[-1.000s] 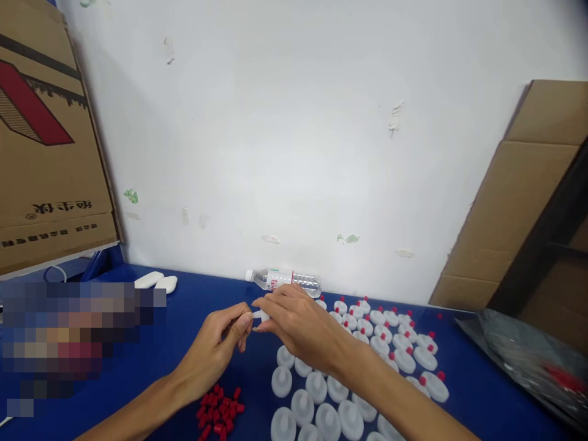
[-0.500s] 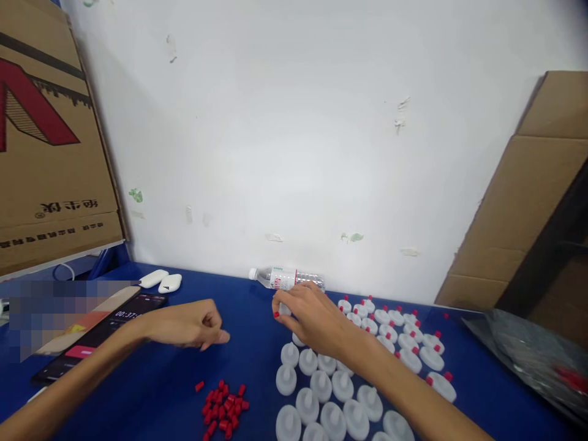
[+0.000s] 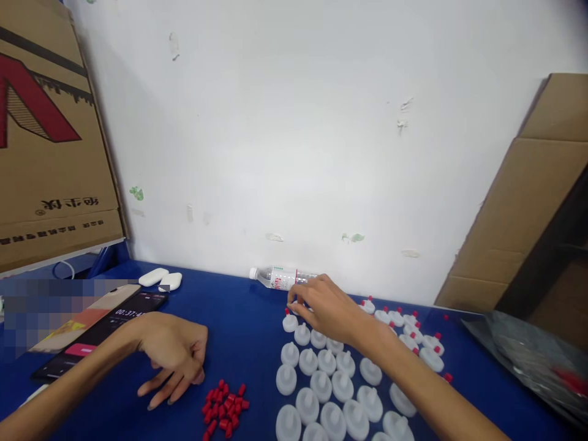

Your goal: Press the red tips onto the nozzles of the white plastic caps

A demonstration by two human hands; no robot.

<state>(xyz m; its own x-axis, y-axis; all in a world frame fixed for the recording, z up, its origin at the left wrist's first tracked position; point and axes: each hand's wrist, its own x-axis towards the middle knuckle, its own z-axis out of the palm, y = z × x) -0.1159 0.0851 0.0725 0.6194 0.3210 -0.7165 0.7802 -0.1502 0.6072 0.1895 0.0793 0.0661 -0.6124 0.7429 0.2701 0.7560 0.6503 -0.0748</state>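
R hand (image 3: 327, 308) reached to the far end of the white round plastic caps with stubby spouts (image 3: 321, 386), fingers curled together over the far-left cap (image 3: 290, 322) of that cluster, which carried a small red tip; whether it pinched that cap or only touched it, can't tell. L hand (image 3: 172, 357) rested on the blue table (image 3: 239, 331), left of the caps, fingers loosely spread and pointing down, holding nothing, its fingertips just beside the pile of small red plastic plugs (image 3: 223, 408). That pile lay just left of the caps' near rows. Caps w/ red tips (image 3: 408, 331) sat behind the R forearm, on the cluster's far right. A clear plastic water bottle w/ red-and-white label (image 3: 281, 277) lay on its side by the wall, just behind the caps. A black phone showing a timer (image 3: 103, 334) lay well left of the caps, beyond the L wrist; two white oval cases (image 3: 160, 278) sat further back. A brown cardboard box (image 3: 46, 147) stood at far left.
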